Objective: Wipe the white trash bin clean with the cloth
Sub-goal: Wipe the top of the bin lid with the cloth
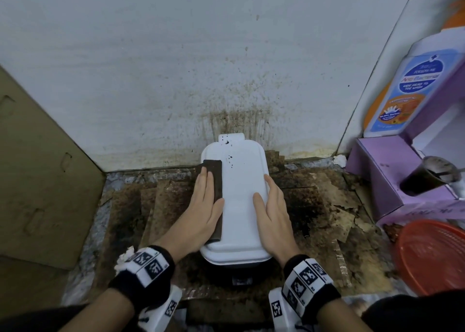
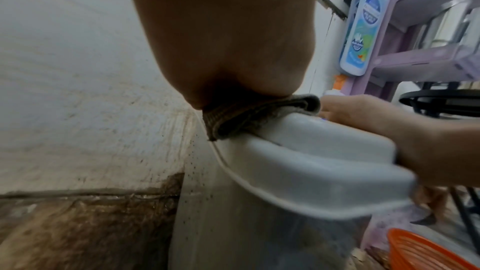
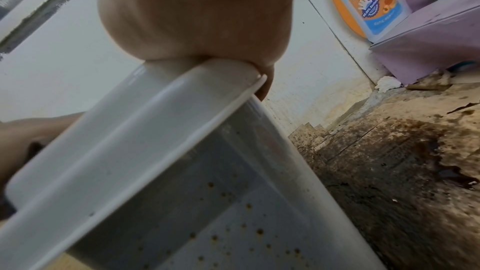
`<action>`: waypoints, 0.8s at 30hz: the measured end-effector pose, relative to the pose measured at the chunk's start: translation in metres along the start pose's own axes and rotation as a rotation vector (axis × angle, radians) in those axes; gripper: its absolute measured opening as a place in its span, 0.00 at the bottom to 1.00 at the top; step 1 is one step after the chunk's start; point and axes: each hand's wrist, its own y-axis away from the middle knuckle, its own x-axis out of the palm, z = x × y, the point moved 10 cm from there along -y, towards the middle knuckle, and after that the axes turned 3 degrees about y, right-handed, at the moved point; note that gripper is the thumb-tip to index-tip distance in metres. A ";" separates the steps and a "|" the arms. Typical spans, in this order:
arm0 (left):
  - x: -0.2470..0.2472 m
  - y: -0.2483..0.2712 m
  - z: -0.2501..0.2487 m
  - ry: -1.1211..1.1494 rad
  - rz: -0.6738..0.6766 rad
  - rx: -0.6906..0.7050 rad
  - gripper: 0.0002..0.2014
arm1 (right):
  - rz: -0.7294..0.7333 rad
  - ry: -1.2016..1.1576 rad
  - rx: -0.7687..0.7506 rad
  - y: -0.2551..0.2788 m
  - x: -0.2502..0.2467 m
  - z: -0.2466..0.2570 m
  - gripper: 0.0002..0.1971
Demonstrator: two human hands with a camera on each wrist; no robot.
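Observation:
The white trash bin (image 1: 239, 206) stands against the wall, its lid shut, with dark spots (image 1: 229, 158) near the back of the lid. My left hand (image 1: 205, 203) lies flat with straight fingers on a dark brown cloth (image 1: 217, 180) and presses it onto the lid's left side. The folded cloth (image 2: 246, 118) shows under the palm in the left wrist view. My right hand (image 1: 274, 213) rests along the lid's right edge, thumb on top and fingers straight. Brown specks dot the bin's side (image 3: 233, 223) below the lid (image 3: 130, 141).
The wall (image 1: 239, 110) behind the bin carries brown splatter. Stained, torn cardboard (image 1: 327, 206) covers the floor. A cardboard sheet (image 1: 37, 168) leans at the left. A purple shelf (image 1: 392, 175) at the right holds a wash bottle (image 1: 407, 92) and a dark cup (image 1: 427, 178). An orange basket (image 1: 432, 256) sits below.

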 end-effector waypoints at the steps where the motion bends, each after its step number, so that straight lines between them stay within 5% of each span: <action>1: 0.003 0.008 0.000 -0.001 0.006 -0.003 0.35 | -0.001 0.000 0.001 0.001 0.000 0.000 0.28; 9: 0.001 -0.003 0.002 0.018 0.000 -0.006 0.35 | 0.008 -0.022 0.019 -0.002 0.001 0.000 0.28; 18: -0.043 -0.082 0.023 0.135 0.051 -0.127 0.37 | 0.010 -0.038 0.010 -0.002 0.001 -0.001 0.28; 24: -0.039 -0.073 0.027 0.216 0.010 -0.087 0.38 | 0.001 -0.038 0.008 -0.003 0.001 -0.003 0.28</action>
